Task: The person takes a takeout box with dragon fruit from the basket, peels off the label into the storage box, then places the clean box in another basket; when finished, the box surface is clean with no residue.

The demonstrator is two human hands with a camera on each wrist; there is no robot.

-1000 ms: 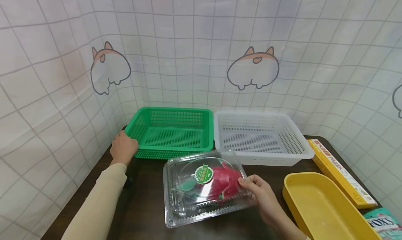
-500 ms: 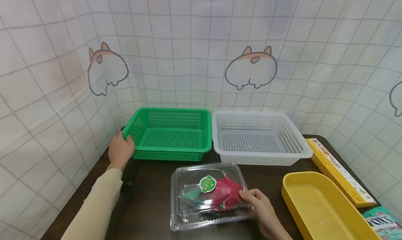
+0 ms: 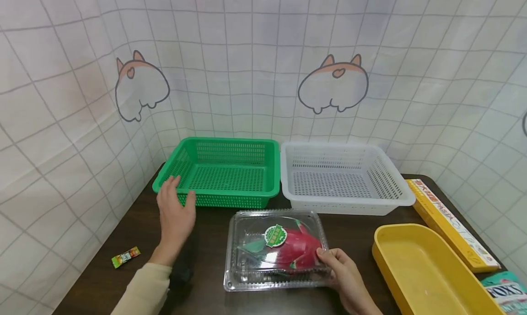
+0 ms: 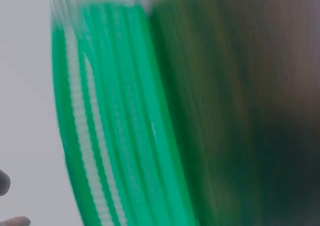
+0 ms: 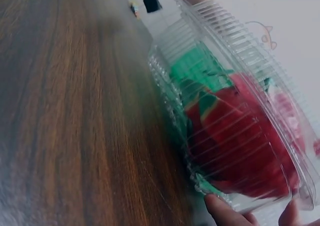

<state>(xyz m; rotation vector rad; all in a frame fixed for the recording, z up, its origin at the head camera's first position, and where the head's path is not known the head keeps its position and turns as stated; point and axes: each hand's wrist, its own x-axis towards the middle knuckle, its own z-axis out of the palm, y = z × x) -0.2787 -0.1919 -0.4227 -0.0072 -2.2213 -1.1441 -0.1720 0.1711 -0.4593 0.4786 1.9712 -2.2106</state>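
Evidently the clear box (image 3: pixel 269 257) is the thing in hand: it lies on or just over the table (image 3: pixel 210 269), with a red fruit-like object (image 3: pixel 302 251) inside. The right hand (image 3: pixel 341 271) pinches the box's right edge, thumb on top, presumably to steady it without covering what it contains. The left hand (image 3: pixel 174 214), left of the box and farther back, holds nothing, fingers spread; whether it touches the green basket (image 3: pixel 226 200) is unclear. That basket stands behind the box to the left, the white basket (image 3: pixel 341 207) behind to the right, together blocking the far side. Right of the box, the yellow tray (image 3: pixel 387 271) crowds the right forearm; farther right are the long carton (image 3: pixel 453 225) and the FOXS packet (image 3: pixel 508 292). A small wrapper (image 3: pixel 126 257) lies well left of the box.
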